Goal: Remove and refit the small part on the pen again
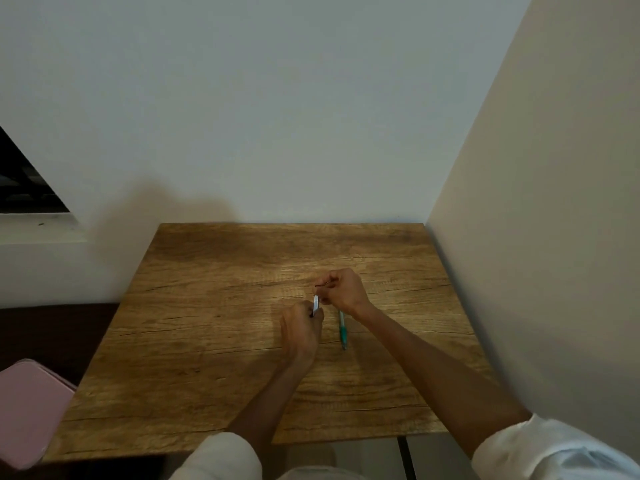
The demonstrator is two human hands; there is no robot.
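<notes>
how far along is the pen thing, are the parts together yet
Not together. Left hand grips a small silvery piece; right hand pinches a thin dark rod just above it, apart. A green-grip pen lies on the wooden table. Joining is left.

Two hands work over one wooden table (214, 341): the left hand (300, 332) and the right hand (343, 289). I count one small silver piece (315, 304), one thin dark rod (325, 283), one green pen (343, 330), and one pink case (27, 410).
</notes>
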